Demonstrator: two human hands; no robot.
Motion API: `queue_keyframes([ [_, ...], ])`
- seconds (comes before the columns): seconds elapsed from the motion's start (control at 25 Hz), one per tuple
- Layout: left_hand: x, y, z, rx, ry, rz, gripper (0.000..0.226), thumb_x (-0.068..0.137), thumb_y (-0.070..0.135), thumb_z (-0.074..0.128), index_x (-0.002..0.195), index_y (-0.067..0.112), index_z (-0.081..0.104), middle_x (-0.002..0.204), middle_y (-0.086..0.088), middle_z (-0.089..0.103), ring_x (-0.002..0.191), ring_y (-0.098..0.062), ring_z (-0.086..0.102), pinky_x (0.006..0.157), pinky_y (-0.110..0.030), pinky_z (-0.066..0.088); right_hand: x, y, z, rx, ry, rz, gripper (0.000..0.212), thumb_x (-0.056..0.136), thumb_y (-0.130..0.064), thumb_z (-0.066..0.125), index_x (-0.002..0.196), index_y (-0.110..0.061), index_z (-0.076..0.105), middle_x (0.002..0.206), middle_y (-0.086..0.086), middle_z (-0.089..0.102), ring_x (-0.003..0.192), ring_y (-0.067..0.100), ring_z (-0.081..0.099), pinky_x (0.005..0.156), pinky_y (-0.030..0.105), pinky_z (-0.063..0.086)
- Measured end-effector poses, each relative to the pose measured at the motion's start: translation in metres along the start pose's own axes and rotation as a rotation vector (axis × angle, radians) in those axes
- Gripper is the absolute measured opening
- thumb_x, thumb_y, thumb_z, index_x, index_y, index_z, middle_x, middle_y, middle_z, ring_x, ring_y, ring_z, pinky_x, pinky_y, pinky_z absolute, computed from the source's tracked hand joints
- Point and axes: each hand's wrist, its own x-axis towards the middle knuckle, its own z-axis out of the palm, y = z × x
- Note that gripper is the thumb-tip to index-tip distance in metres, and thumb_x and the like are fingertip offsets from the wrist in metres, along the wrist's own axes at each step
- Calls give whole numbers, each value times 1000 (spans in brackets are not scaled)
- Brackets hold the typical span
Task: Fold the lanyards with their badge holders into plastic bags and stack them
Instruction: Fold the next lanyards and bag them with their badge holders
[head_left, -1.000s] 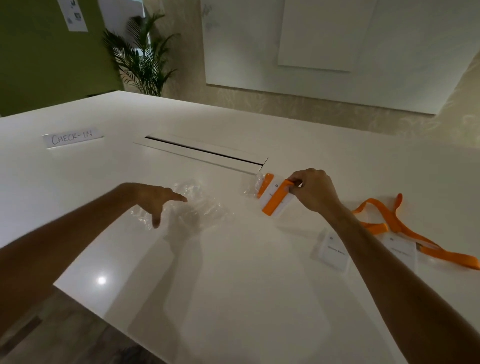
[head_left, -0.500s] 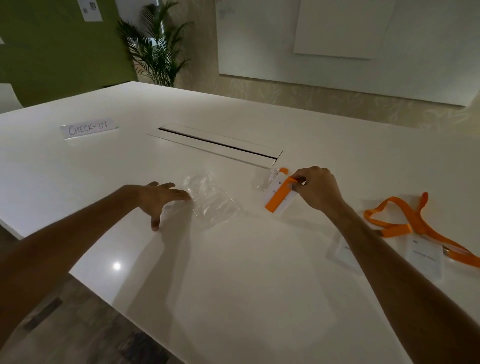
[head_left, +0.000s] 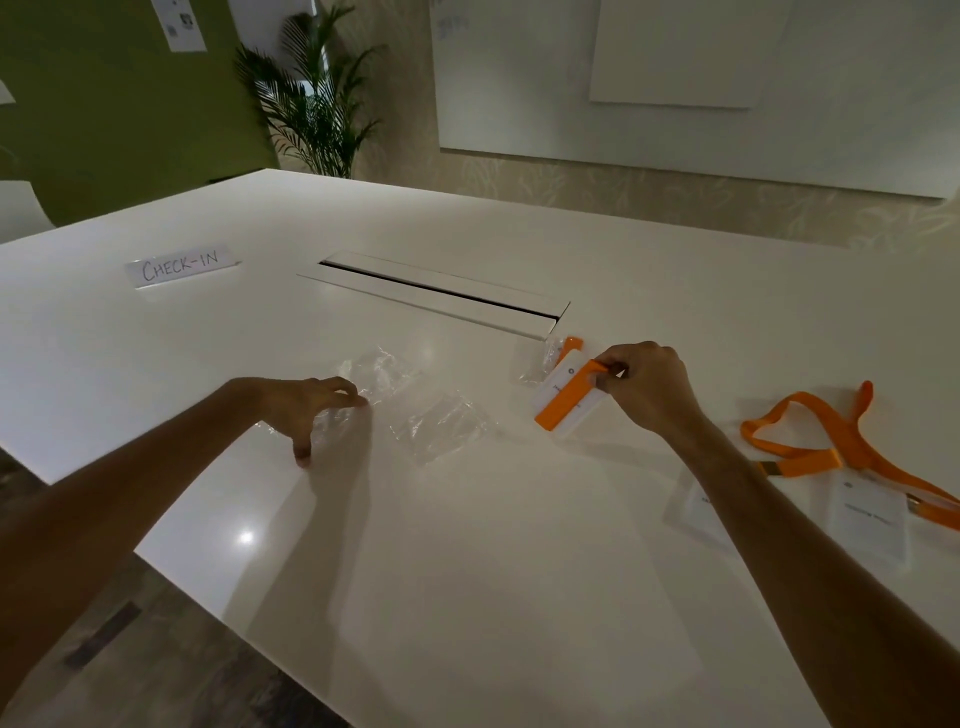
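White bench (head_left: 467, 519), carrying:
- Folded orange lanyard (head_left: 569, 397) lying across its white badge holder (head_left: 563, 387); right hand (head_left: 649, 387) is pinching the strap's upper end, its grip clamped on it.
- Clear plastic bags (head_left: 410, 405), crumpled, lying left of the badge; left hand (head_left: 306, 408) is resting spread fingertips on their near edge, grip apart.
- Bagged lanyard (head_left: 553, 356) lying just behind the badge.
- Loose lanyards (head_left: 826, 441) lying far right.
- "CHECK-IN" sign (head_left: 182, 265) standing far left.

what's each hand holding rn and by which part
Right hand pinches the folded orange lanyard at its upper end, over the badge holder. Left hand holds nothing.
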Motion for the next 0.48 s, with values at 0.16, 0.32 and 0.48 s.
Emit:
queue_keyframes([
  [0.16, 4, 2, -1, -33, 40, 8, 111, 51, 27, 87, 143, 38, 26, 142, 13, 21, 129, -14, 30, 101, -27, 40, -2, 2, 2, 11, 2, 18, 24, 84, -27, 69, 103, -14, 72, 98, 5, 73, 78, 13, 58, 73, 24, 42],
  [0.32, 17, 30, -6, -83, 74, 34, 106, 51, 37, 88, 140, 38, 32, 137, 16, 26, 121, -13, 34, 100, -29, 41, -4, 2, 2, 21, 8, 29, 23, 84, -27, 69, 102, -14, 72, 98, 4, 73, 78, 13, 57, 72, 23, 41],
  [0.48, 34, 63, -13, -14, 104, 70, 104, 54, 37, 87, 142, 29, 31, 141, 10, 26, 126, -19, 31, 105, -36, 39, -5, 1, -3, 10, 19, 40, 23, 84, -27, 69, 102, -14, 72, 98, 4, 73, 77, 12, 56, 72, 23, 41],
])
